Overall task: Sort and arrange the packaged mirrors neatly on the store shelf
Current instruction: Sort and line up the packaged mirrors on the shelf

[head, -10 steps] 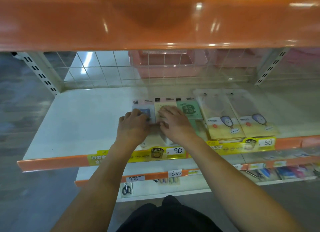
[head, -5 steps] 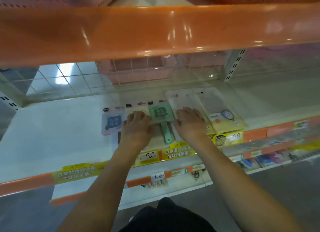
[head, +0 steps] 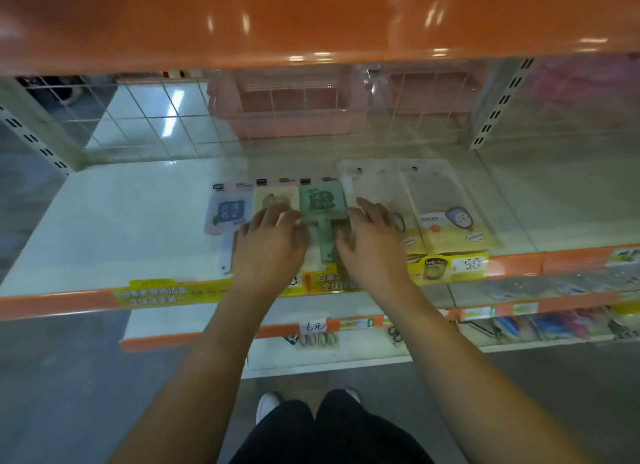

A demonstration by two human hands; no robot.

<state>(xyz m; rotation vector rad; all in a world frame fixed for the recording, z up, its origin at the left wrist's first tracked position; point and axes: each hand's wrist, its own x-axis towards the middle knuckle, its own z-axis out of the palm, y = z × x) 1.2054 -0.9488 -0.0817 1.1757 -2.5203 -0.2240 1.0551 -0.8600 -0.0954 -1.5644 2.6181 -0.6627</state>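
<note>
The green mirror (head: pixel 322 217) lies flat near the front lip of the white shelf (head: pixel 114 228), at about 12 o'clock from the person, its handle pointing back toward 6 o'clock and its square head toward the shelf's rear, so its long axis runs front to back. The left hand (head: pixel 268 245) rests palm down at its 9 o'clock side, fingers fairly straight over the cream mirror (head: pixel 275 200); the right hand (head: pixel 372 245) lies at its 3 o'clock side, fingers spread and lightly bent, touching a clear pack. Neither hand appears to grasp anything; both seem to press and nudge. The step in hand looks like squaring the row. Next would likely come small sideways pushes to even the gaps and align the top edges. Farther left, around 10 o'clock, sits the blue mirror (head: pixel 230 210); toward 2 o'clock lie the yellow packs (head: pixel 453 221).
</note>
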